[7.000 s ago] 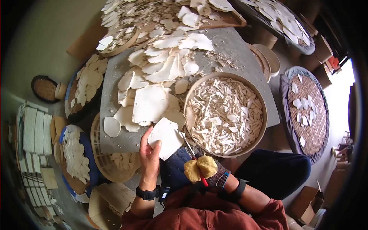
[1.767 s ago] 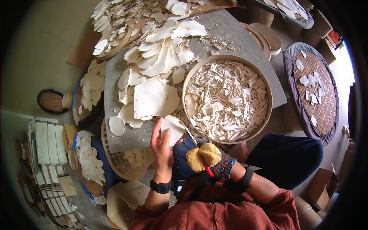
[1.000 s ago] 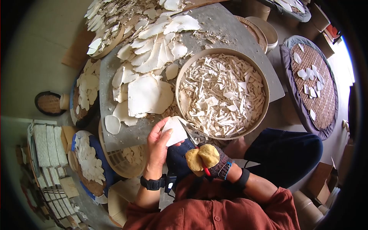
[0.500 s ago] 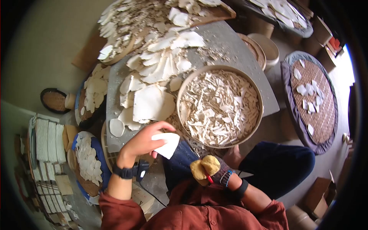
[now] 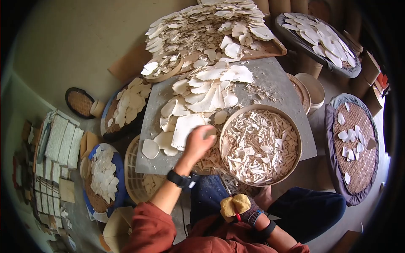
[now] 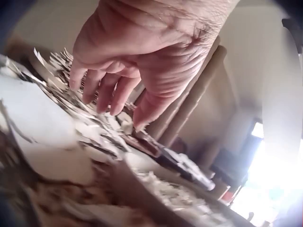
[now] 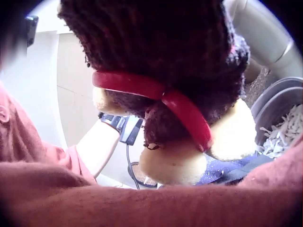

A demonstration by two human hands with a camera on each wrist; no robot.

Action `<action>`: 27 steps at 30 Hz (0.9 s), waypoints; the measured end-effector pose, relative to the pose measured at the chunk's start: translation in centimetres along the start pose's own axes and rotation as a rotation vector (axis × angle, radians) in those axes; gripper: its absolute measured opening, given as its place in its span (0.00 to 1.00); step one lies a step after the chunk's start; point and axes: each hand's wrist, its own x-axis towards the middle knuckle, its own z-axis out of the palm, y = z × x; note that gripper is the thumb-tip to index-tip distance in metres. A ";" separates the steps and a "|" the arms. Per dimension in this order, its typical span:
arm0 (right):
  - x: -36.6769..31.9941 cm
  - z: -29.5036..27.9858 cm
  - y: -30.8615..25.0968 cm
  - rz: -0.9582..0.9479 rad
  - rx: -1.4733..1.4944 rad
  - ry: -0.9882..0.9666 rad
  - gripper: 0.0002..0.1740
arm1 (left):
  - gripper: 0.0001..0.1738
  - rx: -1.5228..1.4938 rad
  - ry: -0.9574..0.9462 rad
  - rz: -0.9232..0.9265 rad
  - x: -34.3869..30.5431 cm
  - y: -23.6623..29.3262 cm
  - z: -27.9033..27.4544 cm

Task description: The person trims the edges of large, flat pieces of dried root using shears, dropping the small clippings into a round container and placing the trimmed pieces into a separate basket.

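My bare left hand (image 5: 198, 143), blurred, is over the near end of a heap of thin white flat pieces (image 5: 185, 126) on the grey table. In the left wrist view the left hand (image 6: 142, 61) has loosely bent fingers with nothing between them. My gloved right hand (image 5: 252, 211) stays low over my lap, gripping scissors by red handles (image 7: 128, 85). Yellow spongy pads (image 5: 236, 204) are around these handles; the blades are hidden in the head view. A blurred greyish flat piece (image 5: 371, 144) shows over the right-hand woven tray (image 5: 356, 177).
A round tub (image 5: 298, 164) full of white strips stands at the table's near right. Behind the heap, a wooden tray (image 5: 265, 50) carries a big pile of flat pieces. More trays, a plastic basket (image 5: 133, 168) and stacked white bundles (image 5: 61, 135) surround the table.
My left hand has let go of the white piece it held and moved up over the heap. The greyish piece over the right tray is new. The head view has tilted up.
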 end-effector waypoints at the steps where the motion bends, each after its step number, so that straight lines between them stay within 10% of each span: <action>1: 0.3 -0.1 -0.3 0.003 0.033 0.024 0.14 | 0.27 0.210 0.062 0.038 -0.1 -3.9 -0.3; 5: 0.9 0.5 0.5 -0.001 0.095 -0.059 0.13 | 0.60 0.545 -0.099 -0.258 -0.6 -8.5 -1.4; 8: 2.0 2.4 3.3 -0.049 -0.013 -0.040 0.16 | 0.61 0.529 -0.142 -0.197 -0.7 -9.4 -2.2; 12: 6.3 3.7 3.8 -0.094 0.045 0.034 0.20 | 0.58 0.395 -0.073 -0.159 -0.4 -11.9 -2.7; 15: 9.0 3.2 1.5 0.773 1.187 -0.099 0.18 | 0.48 0.250 0.071 -0.106 -0.6 -14.4 -3.2; 18: 11.6 3.2 1.7 0.839 1.363 -0.158 0.23 | 0.36 -0.502 -0.060 -0.394 0.3 -15.6 -4.6; 27: 13.0 2.0 -0.6 0.823 1.258 -0.175 0.16 | 0.25 -0.816 -0.102 -0.612 -2.4 -11.8 -7.1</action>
